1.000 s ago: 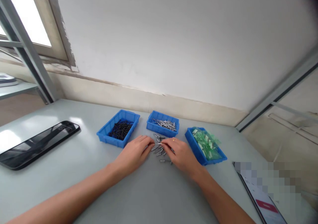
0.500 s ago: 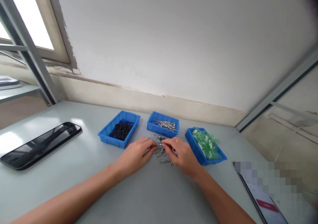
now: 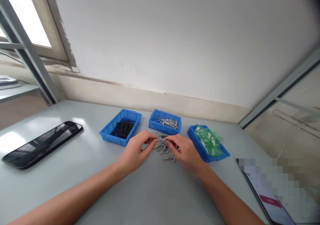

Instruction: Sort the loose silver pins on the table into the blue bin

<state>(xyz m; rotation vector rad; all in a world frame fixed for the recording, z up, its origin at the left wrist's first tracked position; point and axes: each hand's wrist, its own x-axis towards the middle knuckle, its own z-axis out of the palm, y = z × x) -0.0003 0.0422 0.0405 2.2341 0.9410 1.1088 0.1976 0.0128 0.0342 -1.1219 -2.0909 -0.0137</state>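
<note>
My left hand (image 3: 136, 149) is closed in a pinch, thumb against fingertips. My right hand (image 3: 184, 150) pinches too, its fingertips facing the left ones a short gap apart. Between them a thin silver metal rod (image 3: 161, 139) seems to span the gap, small and partly covered by the fingers. Under and just behind the hands lies a loose pile of silver metal rods (image 3: 163, 147) on the table, partly hidden by my right hand. One separate rod (image 3: 168, 158) lies nearer to me.
Behind the hands, a blue tray (image 3: 107, 137) contains black rod-like pieces and another blue tray (image 3: 160, 130) contains silver rods. A third blue tray (image 3: 197, 147) holds green plastic packets. A black-screened device (image 3: 42, 145) lies left; a phone (image 3: 270, 201) lies right on the grey table (image 3: 150, 198).
Both hands have risen slightly from the pile, and a thin rod now shows between their fingertips. The whole view has shifted a little.
</note>
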